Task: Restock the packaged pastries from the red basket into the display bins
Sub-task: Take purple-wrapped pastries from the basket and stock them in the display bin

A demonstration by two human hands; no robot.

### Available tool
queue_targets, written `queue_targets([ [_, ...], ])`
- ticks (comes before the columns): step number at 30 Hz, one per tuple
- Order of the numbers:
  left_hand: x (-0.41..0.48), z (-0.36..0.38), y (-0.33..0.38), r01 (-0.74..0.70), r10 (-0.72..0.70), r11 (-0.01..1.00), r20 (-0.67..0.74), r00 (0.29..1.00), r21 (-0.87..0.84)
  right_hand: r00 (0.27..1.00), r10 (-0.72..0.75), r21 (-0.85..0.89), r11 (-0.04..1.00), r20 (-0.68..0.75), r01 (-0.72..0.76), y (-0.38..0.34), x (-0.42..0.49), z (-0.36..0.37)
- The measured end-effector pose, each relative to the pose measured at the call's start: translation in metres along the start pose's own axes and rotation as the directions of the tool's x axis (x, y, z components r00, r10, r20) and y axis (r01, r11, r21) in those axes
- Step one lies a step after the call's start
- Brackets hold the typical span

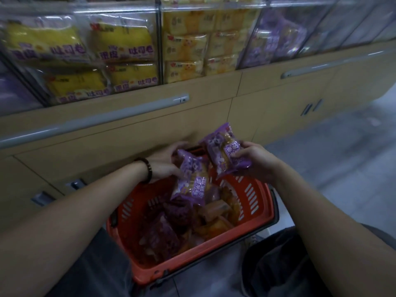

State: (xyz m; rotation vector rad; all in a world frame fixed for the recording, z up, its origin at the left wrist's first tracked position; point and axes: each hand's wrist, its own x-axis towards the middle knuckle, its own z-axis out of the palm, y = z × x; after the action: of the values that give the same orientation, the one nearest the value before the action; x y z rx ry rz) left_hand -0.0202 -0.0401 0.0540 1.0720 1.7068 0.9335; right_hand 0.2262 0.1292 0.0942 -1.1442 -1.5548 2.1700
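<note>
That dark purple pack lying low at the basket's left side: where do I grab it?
Probably pinch its upper edge, coming straight down: the purple pack lies low inside, and the red basket wall beside it blocks a sideways approach.

Head camera looks down (wide-angle, close) onto the red basket (pixel 263 202).

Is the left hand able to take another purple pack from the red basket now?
Probably not yet. The left hand already grips a purple pack, so it is occupied, though the open red basket lies just below it.
</note>
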Motion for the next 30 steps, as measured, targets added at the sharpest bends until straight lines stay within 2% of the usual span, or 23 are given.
queue_targets([
  [3, -0.004, -0.002, 0.024, -0.010, 0.004, 0.991, -0.044, 0.999, -0.132, 0.998, -0.058, 0.035, 0.998, 0.019, 0.058, -0.013, -0.011, 0.001],
  [5, -0.008, -0.010, 0.042, 0.033, -0.043, 0.984, -0.055, 0.998, -0.176, 0.994, -0.094, 0.080, 0.993, 0.051, 0.090, -0.020, -0.020, -0.004],
  [9, -0.015, -0.033, 0.075, 0.092, -0.103, 0.921, -0.008, 0.995, -0.379, 0.968, -0.202, 0.202, 0.965, 0.151, 0.170, -0.040, -0.049, -0.014],
  [12, -0.023, -0.030, 0.116, -0.007, -0.053, 0.864, -0.104, 0.993, -0.504, 0.940, -0.289, 0.204, 0.946, 0.181, 0.252, -0.055, -0.069, -0.014],
  [18, -0.033, -0.018, 0.207, -0.280, 0.163, 0.740, -0.240, 0.957, -0.611, 0.877, -0.472, 0.173, 0.875, 0.092, 0.453, -0.108, -0.093, -0.013],
  [20, -0.035, -0.024, 0.236, -0.314, 0.220, 0.749, -0.227, 0.949, -0.584, 0.848, -0.525, 0.162, 0.845, 0.070, 0.509, -0.137, -0.101, -0.015],
  [22, -0.037, -0.033, 0.263, -0.313, 0.257, 0.815, -0.181, 0.949, -0.488, 0.819, -0.572, 0.160, 0.813, 0.038, 0.560, -0.167, -0.106, -0.018],
  [26, -0.034, -0.056, 0.325, -0.347, 0.333, 0.936, -0.168, 0.928, -0.061, 0.765, -0.644, 0.081, 0.762, -0.010, 0.642, -0.227, -0.112, -0.024],
  [28, -0.028, -0.066, 0.356, -0.352, 0.368, 0.928, -0.155, 0.917, 0.119, 0.745, -0.667, 0.021, 0.745, -0.008, 0.667, -0.260, -0.114, -0.027],
  [30, -0.019, -0.074, 0.383, -0.362, 0.399, 0.909, -0.183, 0.898, 0.205, 0.728, -0.685, -0.059, 0.726, 0.035, 0.685, -0.292, -0.115, -0.030],
])
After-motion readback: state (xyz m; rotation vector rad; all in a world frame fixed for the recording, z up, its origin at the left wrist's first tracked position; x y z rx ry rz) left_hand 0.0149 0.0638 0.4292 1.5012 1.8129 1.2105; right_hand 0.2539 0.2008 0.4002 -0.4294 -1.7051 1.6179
